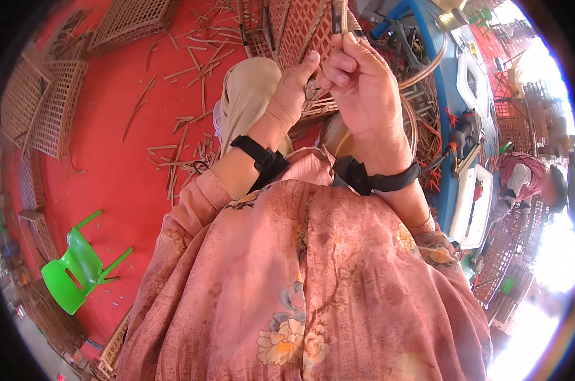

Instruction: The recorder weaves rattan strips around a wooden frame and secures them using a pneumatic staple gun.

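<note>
In front of my chest my right hand point(360, 89) is closed, fingers curled and thumb pressed around a thin cane strip point(344, 18) that sticks up past the fingertips. Close beside it, on the left, is my left hand point(290, 94), thumb stretched up and the other fingers curled out of sight; what it grips is hidden. Beyond both hands rises a woven lattice basket point(295, 28) of brown strips, partly covered by them. A long bent cane point(430, 65) arcs away to the right of my right hand. Black straps circle both wrists.
Cut strips point(195, 66) litter the red floor point(119, 152) to the left. Lattice baskets point(59, 108) stand at the far left, near a green plastic chair point(75, 270). On the right is a blue machine point(449, 127) with cables. Another person point(522, 174) is farther right.
</note>
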`<action>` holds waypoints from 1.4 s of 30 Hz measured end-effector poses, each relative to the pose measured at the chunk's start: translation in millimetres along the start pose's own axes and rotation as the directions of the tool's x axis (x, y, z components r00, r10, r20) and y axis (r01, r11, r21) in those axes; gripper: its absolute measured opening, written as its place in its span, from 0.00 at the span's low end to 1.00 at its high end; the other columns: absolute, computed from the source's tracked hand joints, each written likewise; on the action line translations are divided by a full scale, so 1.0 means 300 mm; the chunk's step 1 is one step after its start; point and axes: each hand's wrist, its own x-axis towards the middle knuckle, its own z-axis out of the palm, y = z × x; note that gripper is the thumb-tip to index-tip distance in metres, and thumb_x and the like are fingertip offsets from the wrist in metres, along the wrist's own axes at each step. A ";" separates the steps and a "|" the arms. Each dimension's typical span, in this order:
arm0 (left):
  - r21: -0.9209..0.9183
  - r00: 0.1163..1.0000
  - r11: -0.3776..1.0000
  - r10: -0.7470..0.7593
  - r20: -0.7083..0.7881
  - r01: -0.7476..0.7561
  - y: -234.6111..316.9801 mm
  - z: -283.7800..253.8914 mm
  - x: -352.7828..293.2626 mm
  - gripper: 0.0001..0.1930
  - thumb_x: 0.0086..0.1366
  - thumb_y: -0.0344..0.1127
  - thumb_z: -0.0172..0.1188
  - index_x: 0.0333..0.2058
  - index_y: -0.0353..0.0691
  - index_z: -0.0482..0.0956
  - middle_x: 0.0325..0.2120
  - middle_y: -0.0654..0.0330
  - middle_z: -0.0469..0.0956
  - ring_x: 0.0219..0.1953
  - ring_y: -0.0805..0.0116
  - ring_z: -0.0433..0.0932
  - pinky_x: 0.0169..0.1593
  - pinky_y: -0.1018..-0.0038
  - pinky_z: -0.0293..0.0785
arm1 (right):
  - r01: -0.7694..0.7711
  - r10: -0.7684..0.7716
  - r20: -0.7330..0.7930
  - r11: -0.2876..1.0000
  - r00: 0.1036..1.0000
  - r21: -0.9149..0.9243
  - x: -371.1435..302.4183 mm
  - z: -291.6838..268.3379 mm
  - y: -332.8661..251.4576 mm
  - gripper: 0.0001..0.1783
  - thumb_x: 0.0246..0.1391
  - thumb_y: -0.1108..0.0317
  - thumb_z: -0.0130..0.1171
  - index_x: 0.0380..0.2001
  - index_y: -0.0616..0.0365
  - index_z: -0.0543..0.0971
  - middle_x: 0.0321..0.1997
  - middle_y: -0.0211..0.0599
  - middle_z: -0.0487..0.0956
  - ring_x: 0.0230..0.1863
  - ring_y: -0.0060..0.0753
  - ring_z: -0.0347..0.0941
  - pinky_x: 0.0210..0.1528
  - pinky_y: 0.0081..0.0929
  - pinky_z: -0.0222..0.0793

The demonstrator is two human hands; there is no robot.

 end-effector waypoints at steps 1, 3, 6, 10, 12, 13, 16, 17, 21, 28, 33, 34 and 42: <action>-0.024 1.000 1.000 0.000 -0.005 -0.001 0.000 -0.003 -0.001 0.12 0.60 0.44 0.53 0.32 0.42 0.78 0.22 0.74 0.67 0.26 0.82 0.62 0.31 0.83 0.56 | -0.006 0.006 -0.037 1.000 0.999 -0.014 0.003 0.003 0.000 0.09 0.64 0.66 0.49 0.37 0.61 0.75 0.20 0.20 0.64 0.22 0.20 0.59 0.31 0.25 0.62; 0.018 1.000 1.000 0.006 0.017 -0.007 -0.002 -0.011 -0.003 0.12 0.59 0.45 0.54 0.29 0.43 0.77 0.21 0.75 0.66 0.25 0.81 0.60 0.31 0.83 0.56 | -0.006 0.005 -0.043 1.000 0.999 -0.007 0.006 0.015 -0.001 0.10 0.64 0.66 0.48 0.36 0.61 0.75 0.20 0.20 0.63 0.22 0.19 0.59 0.32 0.25 0.62; 0.077 0.999 0.996 0.047 -0.013 -0.046 -0.016 -0.027 -0.003 0.11 0.58 0.43 0.55 0.27 0.42 0.76 0.20 0.75 0.67 0.23 0.81 0.62 0.28 0.83 0.57 | -0.044 0.040 -0.057 0.997 0.998 -0.060 -0.011 0.041 0.007 0.11 0.65 0.66 0.48 0.35 0.62 0.75 0.19 0.19 0.62 0.20 0.18 0.56 0.29 0.23 0.59; 0.121 0.997 0.990 0.074 -0.002 -0.073 -0.052 -0.045 0.012 0.09 0.57 0.40 0.56 0.24 0.41 0.76 0.18 0.73 0.68 0.21 0.82 0.64 0.21 0.83 0.57 | -0.081 0.079 -0.019 0.989 0.997 -0.126 -0.044 0.076 0.022 0.11 0.65 0.66 0.48 0.34 0.63 0.75 0.18 0.19 0.60 0.18 0.16 0.54 0.26 0.21 0.55; 0.194 0.993 0.974 0.119 0.010 -0.118 -0.062 -0.056 0.011 0.18 0.65 0.44 0.49 0.27 0.34 0.77 0.21 0.65 0.74 0.24 0.77 0.71 0.30 0.80 0.68 | -0.041 0.045 0.030 0.991 0.999 -0.126 -0.058 0.086 0.019 0.12 0.64 0.66 0.48 0.33 0.64 0.75 0.17 0.19 0.59 0.17 0.15 0.53 0.25 0.20 0.52; 0.218 0.991 0.967 0.133 0.010 -0.132 -0.062 -0.060 0.009 0.21 0.68 0.45 0.47 0.27 0.32 0.78 0.22 0.62 0.77 0.25 0.75 0.73 0.32 0.79 0.72 | -0.066 0.072 0.043 0.989 0.996 -0.133 -0.061 0.088 0.014 0.12 0.64 0.66 0.49 0.34 0.64 0.75 0.18 0.19 0.60 0.18 0.16 0.53 0.25 0.20 0.53; 0.067 1.000 0.997 -0.030 0.005 0.029 -0.045 -0.053 -0.007 0.21 0.68 0.46 0.47 0.29 0.33 0.78 0.22 0.63 0.76 0.25 0.76 0.73 0.32 0.79 0.70 | -0.019 0.018 -0.006 0.988 1.000 -0.154 -0.050 0.093 0.007 0.12 0.64 0.66 0.49 0.35 0.65 0.75 0.18 0.20 0.60 0.18 0.16 0.53 0.26 0.21 0.55; 0.035 1.000 0.999 -0.015 0.006 0.015 -0.034 -0.046 -0.016 0.16 0.67 0.42 0.49 0.30 0.36 0.77 0.22 0.66 0.74 0.25 0.80 0.70 0.28 0.81 0.67 | -0.049 0.045 -0.027 0.988 0.999 -0.147 -0.036 0.090 0.000 0.11 0.64 0.66 0.49 0.35 0.65 0.75 0.20 0.23 0.64 0.21 0.19 0.58 0.30 0.23 0.60; 0.116 0.998 0.993 0.010 -0.069 -0.002 0.033 -0.015 -0.041 0.19 0.68 0.50 0.51 0.34 0.37 0.76 0.29 0.67 0.74 0.31 0.81 0.70 0.36 0.81 0.68 | 0.026 -0.025 0.007 0.987 1.000 -0.156 -0.018 0.063 -0.026 0.11 0.62 0.67 0.54 0.36 0.65 0.79 0.27 0.30 0.76 0.30 0.24 0.70 0.39 0.25 0.67; 0.311 0.990 0.950 -0.023 0.136 -0.021 0.146 -0.048 -0.155 0.24 0.64 0.53 0.58 0.43 0.35 0.74 0.32 0.64 0.75 0.37 0.77 0.72 0.41 0.80 0.67 | 0.070 -0.096 -0.035 0.888 0.995 -0.455 -0.081 -0.018 -0.059 0.11 0.60 0.67 0.57 0.38 0.66 0.80 0.27 0.30 0.77 0.31 0.20 0.72 0.40 0.18 0.68; 0.484 0.973 0.850 0.131 0.190 -0.209 0.171 -0.024 -0.202 0.29 0.55 0.40 0.70 0.51 0.33 0.70 0.44 0.58 0.71 0.48 0.70 0.72 0.54 0.74 0.68 | -0.159 0.085 -0.169 0.850 0.982 -0.502 -0.162 -0.072 -0.036 0.09 0.60 0.68 0.58 0.35 0.65 0.80 0.26 0.29 0.77 0.30 0.18 0.71 0.35 0.17 0.66; 0.493 0.979 0.852 0.100 0.180 -0.177 0.175 -0.022 -0.204 0.29 0.55 0.40 0.70 0.51 0.33 0.70 0.44 0.58 0.71 0.48 0.70 0.72 0.54 0.74 0.68 | -0.256 0.155 -0.231 0.818 0.960 -0.515 -0.172 -0.081 -0.024 0.09 0.60 0.68 0.58 0.34 0.64 0.80 0.25 0.29 0.77 0.29 0.17 0.71 0.34 0.16 0.66; 0.479 0.986 0.867 0.077 0.148 -0.139 0.172 -0.025 -0.194 0.28 0.56 0.44 0.67 0.52 0.36 0.71 0.46 0.60 0.74 0.52 0.69 0.70 0.59 0.70 0.63 | -0.374 0.238 -0.312 0.770 0.920 -0.517 -0.208 -0.128 -0.002 0.13 0.57 0.65 0.58 0.21 0.61 0.78 0.20 0.25 0.73 0.24 0.14 0.65 0.30 0.17 0.58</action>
